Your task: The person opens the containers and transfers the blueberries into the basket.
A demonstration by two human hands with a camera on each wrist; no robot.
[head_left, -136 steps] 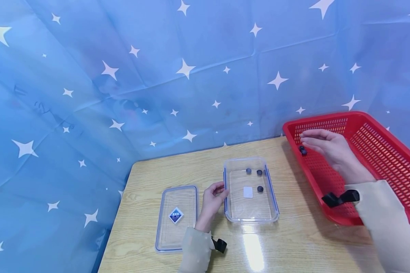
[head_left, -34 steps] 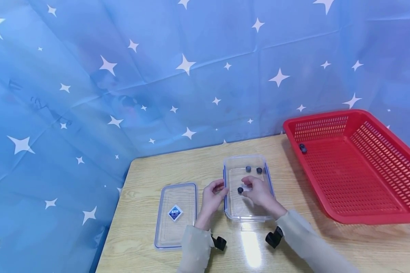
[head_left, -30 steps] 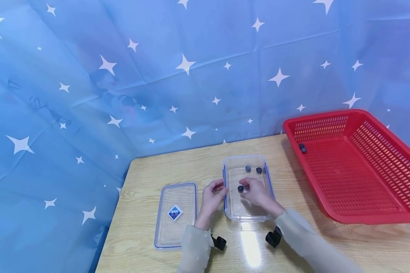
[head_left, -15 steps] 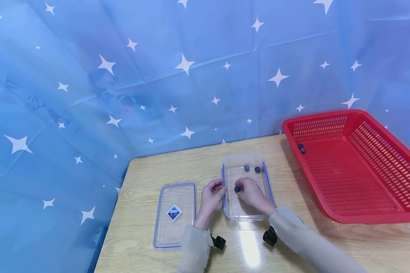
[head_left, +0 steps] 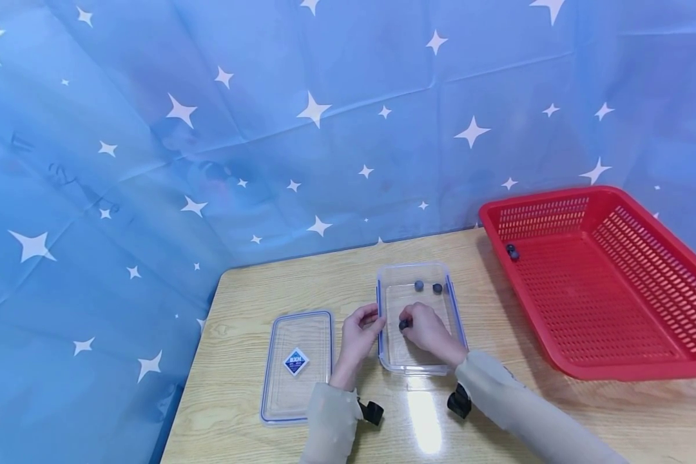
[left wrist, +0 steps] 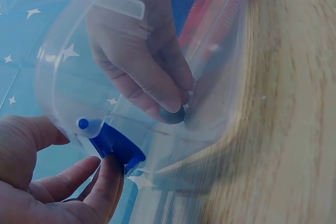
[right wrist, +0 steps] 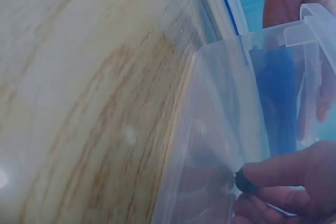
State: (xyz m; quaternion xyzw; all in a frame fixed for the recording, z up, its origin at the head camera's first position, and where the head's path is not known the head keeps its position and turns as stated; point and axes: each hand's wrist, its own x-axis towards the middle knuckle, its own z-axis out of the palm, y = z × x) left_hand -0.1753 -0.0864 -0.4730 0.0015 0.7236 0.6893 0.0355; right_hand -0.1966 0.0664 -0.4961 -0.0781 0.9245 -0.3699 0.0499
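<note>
Between the thumb and fingertips of my right hand (head_left: 429, 327) is a blueberry (head_left: 404, 325), low inside a clear plastic food box (head_left: 412, 370). The right wrist view shows the same pinch on the dark berry (right wrist: 244, 181). At the box's left side, my left hand (head_left: 359, 335) rests its fingertips against the outer wall and rim. One fingertip touches the blue latch (left wrist: 116, 145) in the left wrist view. Farther back in the box lie two more blueberries, one bluish (head_left: 419, 285) and one darker (head_left: 437, 288). My right hand covers the box's white label.
A flat clear lid (head_left: 290, 393) with a blue seal and diamond sticker lies left of the box. To the right stands a red slotted basket (head_left: 580, 372), with two blueberries (head_left: 513, 254) by its left wall. A blue star-printed cloth (head_left: 348, 129) hangs behind the table.
My right hand has come from the basket into the box, taken hold of the near blueberry and shifted it left. My left hand stays at the box's side.
</note>
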